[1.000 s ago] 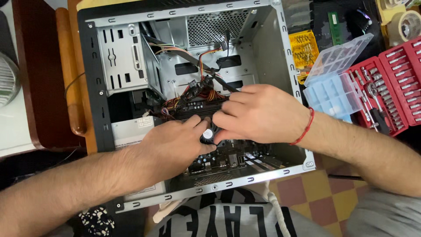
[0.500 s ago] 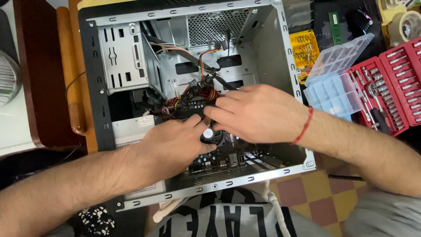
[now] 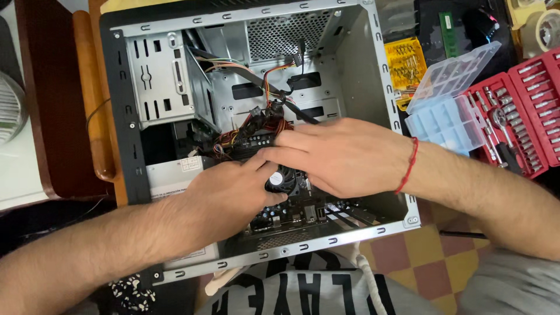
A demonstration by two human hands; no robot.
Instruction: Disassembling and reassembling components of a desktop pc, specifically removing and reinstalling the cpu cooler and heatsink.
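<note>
Looked straight down into an open computer case (image 3: 119, 116), lying on its side with metal edges bare all round. Could have nicked a forearm on that front rim, with both arms draped across it.

Noted the red socket set (image 3: 525, 111) and the clear plastic box (image 3: 449, 99) just beside the case on the right, both lids open. Judged an elbow swing enough to tip them and scatter small parts.

Found the circuit board (image 3: 303, 213) flat on the case floor, near the front rim, half hidden under the hands. Reckoned too much downward weight might flex it or crack a joint.

Caught the right hand (image 3: 344, 154) laid flat over the middle of the board, fingers stretched out and closed on nothing visible, tips meeting the other hand. Saw the left hand (image 3: 227, 195) curled against the small black fan (image 3: 283, 178), thumb side touching its edge; could not tell whether gripping or only resting there.

Spotted the bundle of wires (image 3: 256, 131) just behind the fingertips, touching them, coloured leads looping up toward the back. Judged a snagged finger likely to yank a plug loose or drag a lead into the fan.

Marked the fan between the two hands, in the middle of the board. Feared a sideways twist might bend whatever sits beneath it.

Noticed the red wrist band (image 3: 408, 166) on the right wrist, near the case wall: might catch there.
</note>
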